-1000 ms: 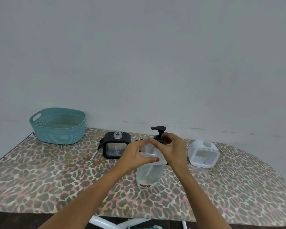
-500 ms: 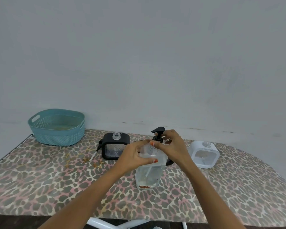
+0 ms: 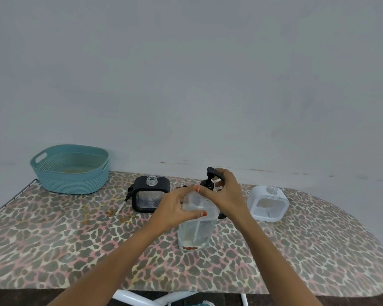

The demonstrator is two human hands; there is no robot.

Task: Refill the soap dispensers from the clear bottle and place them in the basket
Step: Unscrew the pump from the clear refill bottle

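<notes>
A clear bottle (image 3: 195, 233) stands upright in the middle of the leopard-print board, with a little liquid at its bottom and a tube inside. My left hand (image 3: 175, 208) grips its shoulder. My right hand (image 3: 227, 193) is wrapped around its black pump top (image 3: 209, 176) at the neck. Behind, to the left, a black square dispenser (image 3: 150, 197) stands with its neck uncapped. At the right, a white square dispenser (image 3: 268, 203) is also uncapped. A teal basket (image 3: 71, 171) sits at the back left.
A black pump head with a white tube (image 3: 125, 200) lies on the board (image 3: 64, 239) just left of the black dispenser. A grey wall runs close behind the board. White legs show under the front edge.
The pump spout has swung from pointing left-forward to tilting up under my right hand's fingers. My left hand keeps its grip on the bottle.
</notes>
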